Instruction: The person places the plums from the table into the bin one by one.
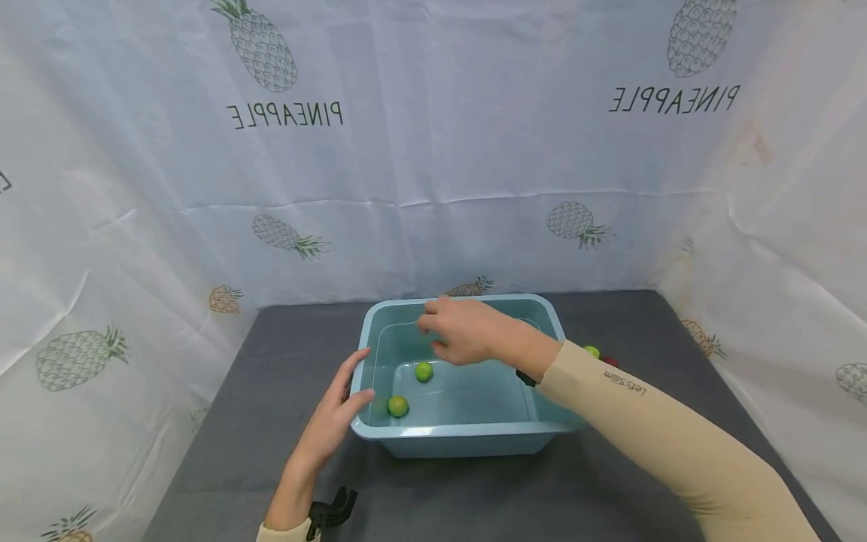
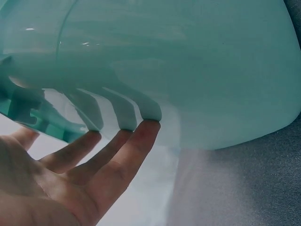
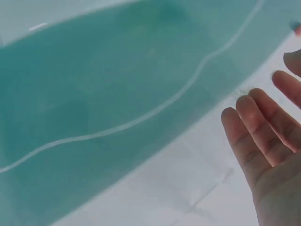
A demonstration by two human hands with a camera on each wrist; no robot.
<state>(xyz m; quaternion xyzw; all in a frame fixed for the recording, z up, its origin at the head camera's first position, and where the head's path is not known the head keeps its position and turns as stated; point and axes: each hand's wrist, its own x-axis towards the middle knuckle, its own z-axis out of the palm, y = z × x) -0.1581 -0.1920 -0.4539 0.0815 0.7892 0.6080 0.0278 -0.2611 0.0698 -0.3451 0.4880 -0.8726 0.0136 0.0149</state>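
Observation:
A light-blue plastic basin [image 1: 467, 432] stands on the dark table. Inside, towards its left end, lie two small round green things that look like limes, one lime [image 1: 424, 371] farther back and the other lime [image 1: 398, 406] nearer the front left corner. My left hand [image 1: 332, 421] is at the basin's left side, with the thumb over the rim. In the left wrist view, nearly straight fingers [image 2: 127, 160] touch the outer wall. Over the basin's back half hovers my right hand [image 1: 467, 331], fingers loosely bent. Its fingers [image 3: 263, 127] hold nothing in the right wrist view.
Right of the basin, partly behind my right forearm, are a small green round thing [image 1: 591, 351] and a dark red one [image 1: 610, 361]. White cloth [image 1: 433, 150] printed with pineapples hangs behind the dark table [image 1: 223, 452] and at both sides.

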